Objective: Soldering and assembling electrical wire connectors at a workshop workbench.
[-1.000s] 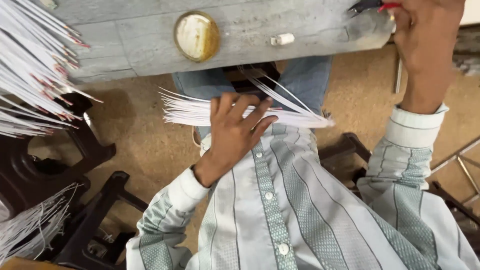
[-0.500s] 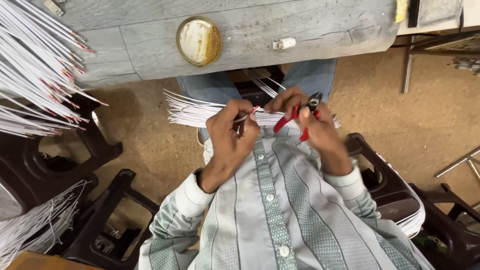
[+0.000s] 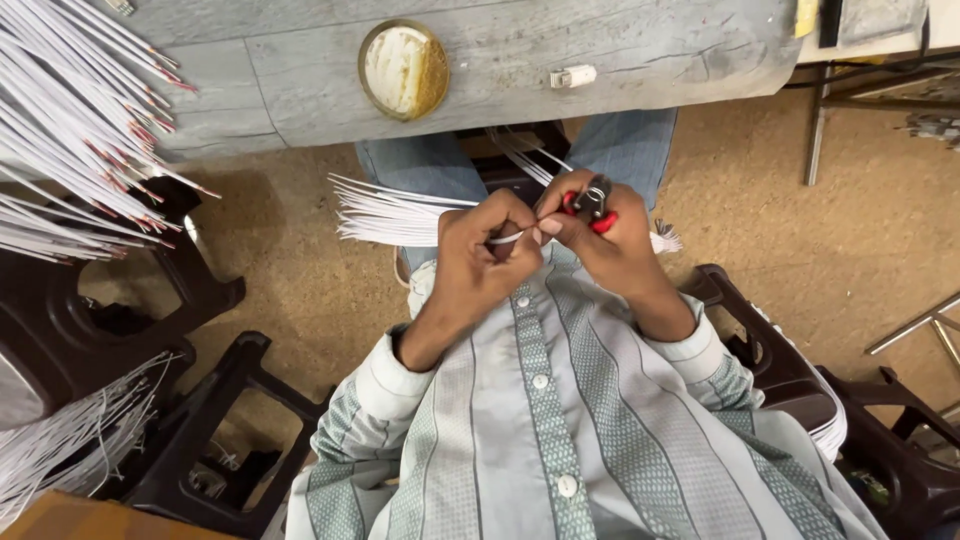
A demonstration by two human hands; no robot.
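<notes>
We work tight against our chest: our left hand (image 3: 480, 255) pinches one white wire (image 3: 512, 237), drawn from the wire bundle (image 3: 390, 212) across our lap, while our right hand (image 3: 600, 235) is wrapped round the red-handled cutters (image 3: 590, 200), touching it. The grey table (image 3: 640, 50) edge lies just above, dark chairs (image 3: 200, 420) flank us, and bare floor opens at right. Since half a second ago, both hands have drawn closer together.
</notes>
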